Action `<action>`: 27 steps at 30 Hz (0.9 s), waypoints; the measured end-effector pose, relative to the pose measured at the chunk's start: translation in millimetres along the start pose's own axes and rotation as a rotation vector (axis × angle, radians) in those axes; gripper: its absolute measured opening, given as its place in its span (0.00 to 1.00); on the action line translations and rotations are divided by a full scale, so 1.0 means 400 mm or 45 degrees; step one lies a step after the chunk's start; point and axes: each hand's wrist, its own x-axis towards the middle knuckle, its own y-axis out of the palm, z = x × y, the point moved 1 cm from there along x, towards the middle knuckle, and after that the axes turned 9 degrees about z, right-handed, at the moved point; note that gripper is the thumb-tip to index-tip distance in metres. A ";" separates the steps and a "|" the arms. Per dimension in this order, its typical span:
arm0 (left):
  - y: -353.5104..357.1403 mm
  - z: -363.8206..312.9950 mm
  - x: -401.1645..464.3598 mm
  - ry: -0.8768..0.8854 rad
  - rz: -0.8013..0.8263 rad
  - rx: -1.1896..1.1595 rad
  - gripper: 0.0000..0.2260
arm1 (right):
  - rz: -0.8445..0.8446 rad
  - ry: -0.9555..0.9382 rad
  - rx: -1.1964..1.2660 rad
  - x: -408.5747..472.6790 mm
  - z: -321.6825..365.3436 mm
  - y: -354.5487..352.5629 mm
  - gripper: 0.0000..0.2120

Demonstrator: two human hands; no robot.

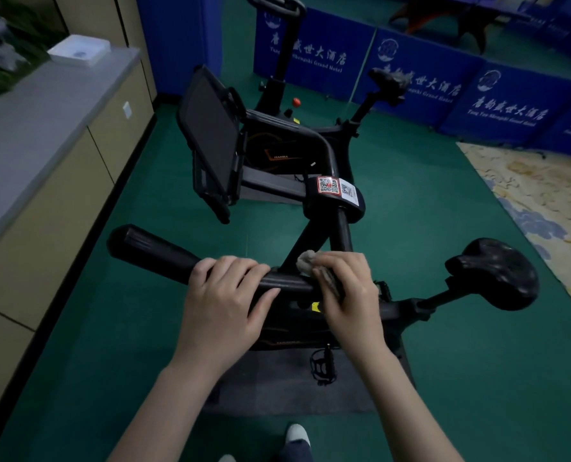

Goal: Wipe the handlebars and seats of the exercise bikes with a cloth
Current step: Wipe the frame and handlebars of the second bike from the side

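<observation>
Head view: looks down on two black exercise bikes standing on a green floor [444, 261].
Bench [44, 105]: grey-topped, with beige cabinet fronts, along the left edge; a white tray [79, 50] sits on its far end.
Screen [209, 138]: dark, tilted, mounted at the front of the near bike, above and left of the hands.
Handlebar [150, 250]: black padded bar running from upper left down to the right under both hands; its free end points left.
Left hand [225, 305]: lies over the handlebar, fingers [240, 266] curled over the top and thumb underneath, gripping the bar.
Cloth [307, 263]: small, beige-grey, bunched on the handlebar near the stem, just right of the left hand.
Right hand [350, 291]: fingers bent round the cloth, holding it against the bar; a bit of cloth sticks out past the fingertips.
QR stickers [337, 188]: two, on the stem clamp above the hands.
Seat [497, 273]: black, glossy, at the right of the near bike, well apart from the hands.
Far seat [389, 81]: second bike's, near the blue banners [444, 85] with white lettering.
Rug [543, 201]: cream with blue and gold pattern, at the right edge.
</observation>
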 end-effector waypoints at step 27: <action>0.056 -0.166 0.044 -0.308 0.037 -0.125 0.15 | -0.440 0.428 0.701 0.037 -0.120 0.016 0.06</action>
